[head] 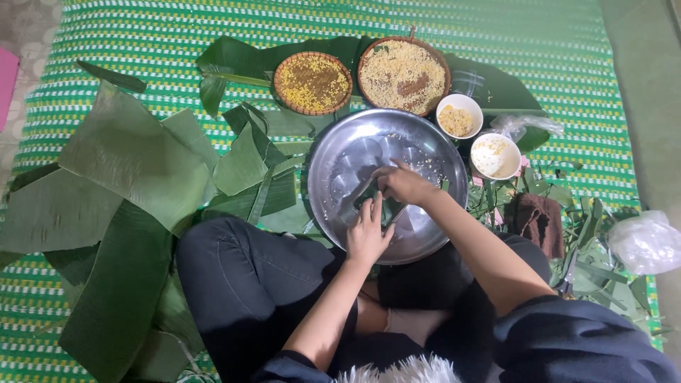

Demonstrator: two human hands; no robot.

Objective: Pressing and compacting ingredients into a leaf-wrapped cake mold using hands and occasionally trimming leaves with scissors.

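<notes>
The round metal tray [333, 177] sits on the green striped mat [567, 64], its near rim against the person's crossed legs and its far rim just short of two woven baskets [313, 83] of yellow grain. On its right edge two white bowls [494, 156] stand close by, while the left side is crowded with large banana leaves [135, 163] that overlap up to the rim; the tray's upper left floor is bare metal with a few scattered grains. Both hands meet near the tray's middle over a small folded green leaf packet [369, 193]. The left hand [367, 234] lies flat with fingers stretched forward, pressing the packet's near side. The right hand [403, 184] curls over the top, fingers bent and narrow, pinching the packet's far edge. A brown cloth [539, 220] and clear plastic bag [645, 241] lie well to the right.
</notes>
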